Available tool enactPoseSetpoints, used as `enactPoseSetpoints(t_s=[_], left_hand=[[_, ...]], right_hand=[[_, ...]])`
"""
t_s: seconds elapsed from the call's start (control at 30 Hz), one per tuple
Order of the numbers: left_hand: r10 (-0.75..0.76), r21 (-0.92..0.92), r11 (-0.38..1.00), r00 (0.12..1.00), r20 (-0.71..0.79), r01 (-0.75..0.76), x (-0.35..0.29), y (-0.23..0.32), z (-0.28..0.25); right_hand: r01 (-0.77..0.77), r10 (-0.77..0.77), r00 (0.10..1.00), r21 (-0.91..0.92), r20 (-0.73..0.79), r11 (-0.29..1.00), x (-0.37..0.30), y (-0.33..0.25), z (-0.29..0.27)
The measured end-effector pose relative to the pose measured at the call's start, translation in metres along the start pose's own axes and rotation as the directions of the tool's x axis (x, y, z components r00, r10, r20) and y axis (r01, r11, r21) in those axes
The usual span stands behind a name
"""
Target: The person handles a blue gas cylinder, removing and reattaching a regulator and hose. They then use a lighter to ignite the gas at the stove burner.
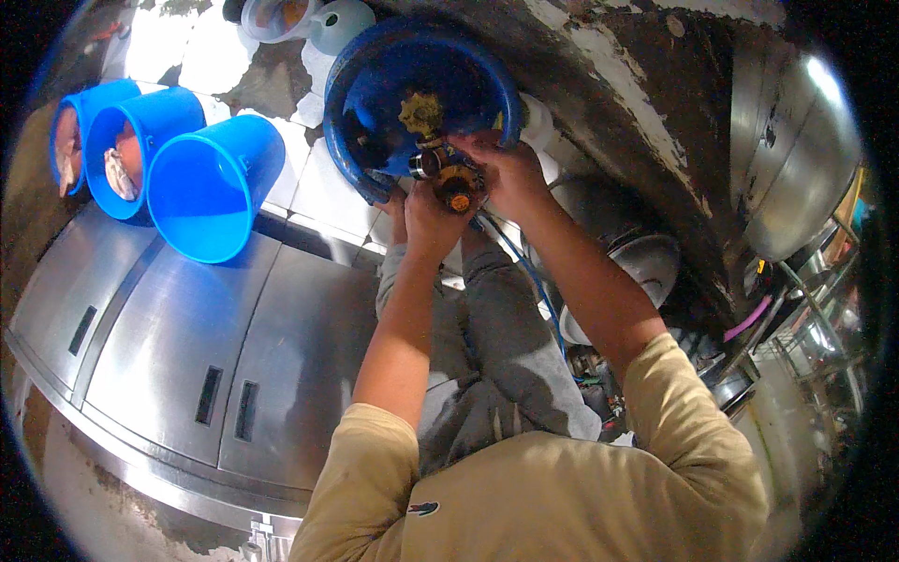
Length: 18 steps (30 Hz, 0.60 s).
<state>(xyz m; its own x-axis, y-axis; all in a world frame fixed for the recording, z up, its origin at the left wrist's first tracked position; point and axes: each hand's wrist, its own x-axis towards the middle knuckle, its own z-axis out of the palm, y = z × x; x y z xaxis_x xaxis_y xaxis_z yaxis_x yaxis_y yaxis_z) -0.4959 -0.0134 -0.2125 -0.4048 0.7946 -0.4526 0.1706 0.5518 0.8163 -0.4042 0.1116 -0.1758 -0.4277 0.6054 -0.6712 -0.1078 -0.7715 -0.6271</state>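
A gas regulator (459, 192), dark with an orange centre and a small round gauge (424, 165), sits beside a yellow handwheel valve (421, 114). Both are within the raised rim of a large blue round vessel (340, 140), which looks like a gas cylinder's collar. My left hand (438, 220) is closed round the near side of the regulator. From the right, my right hand (506, 173) grips the regulator's other side, its fingers reaching toward the valve's base; some fingertips are hidden. A blue hose (524, 262) runs down from near the regulator.
Several blue buckets (215, 187) stand at the left beside steel cabinet doors (178, 337). Pale containers (342, 23) are at the far edge. Metal pans (646, 267) lie at the right below a rough dark wall (609, 103). My legs (506, 318) are close below my hands.
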Motion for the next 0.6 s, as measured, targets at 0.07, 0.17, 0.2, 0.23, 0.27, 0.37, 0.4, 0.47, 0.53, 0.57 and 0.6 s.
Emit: enactPoseSetpoints(t_s=[0.07,0.17,0.2,0.23,0.27,0.37,0.4,0.47,0.53,0.57,0.6], left_hand=[[0.018,-0.039,0.999,0.999,0.028,-0.017,0.004,0.003,0.0],[0.055,0.0,0.998,0.998,-0.042,-0.055,0.001,0.015,-0.005],[0.047,0.008,0.999,0.999,-0.024,-0.046,0.001,0.019,-0.007],[0.038,0.016,0.999,0.999,-0.005,-0.038,0.002,0.024,-0.01],[0.028,0.024,0.999,1.0,0.014,-0.028,0.001,0.024,-0.012],[-0.019,-0.061,0.998,1.0,0.022,0.02,0.001,0.025,-0.013],[0.004,-0.056,0.998,1.0,0.012,-0.003,0.002,0.024,-0.013],[0.047,-0.046,0.998,0.999,-0.01,-0.047,0.002,0.02,-0.011],[0.031,-0.022,0.999,0.999,0.019,-0.03,0.001,0.013,-0.009],[0.031,-0.01,0.999,0.999,0.031,-0.03,0.004,0.014,-0.008],[0.048,0.008,0.999,0.999,0.017,-0.048,0.005,0.014,-0.009]], right_hand=[[-0.107,0.122,0.991,0.241,-0.048,0.965,-0.009,-0.003,-0.001],[-0.251,0.261,0.958,0.091,-0.116,0.964,0.011,0.007,0.004],[-0.365,0.369,0.929,0.13,-0.005,0.922,0.019,0.006,0.002],[-0.476,0.463,0.879,0.156,0.11,0.866,0.03,0.003,0.0],[-0.475,0.461,0.879,0.146,0.12,0.868,0.031,0.004,0.0],[-0.252,0.253,0.967,0.03,-0.043,0.967,0.025,0.01,0.008],[-0.204,0.209,0.976,0.083,-0.057,0.975,0.018,0.007,0.008],[-0.108,0.126,0.988,0.185,-0.089,0.977,0.004,-0.002,0.006],[-0.121,0.15,0.983,0.248,-0.104,0.961,0.001,0.004,0.006],[-0.12,0.155,0.982,0.278,-0.107,0.953,0.003,0.004,0.007],[-0.209,0.235,0.97,0.271,-0.068,0.94,0.009,0.005,0.009]])
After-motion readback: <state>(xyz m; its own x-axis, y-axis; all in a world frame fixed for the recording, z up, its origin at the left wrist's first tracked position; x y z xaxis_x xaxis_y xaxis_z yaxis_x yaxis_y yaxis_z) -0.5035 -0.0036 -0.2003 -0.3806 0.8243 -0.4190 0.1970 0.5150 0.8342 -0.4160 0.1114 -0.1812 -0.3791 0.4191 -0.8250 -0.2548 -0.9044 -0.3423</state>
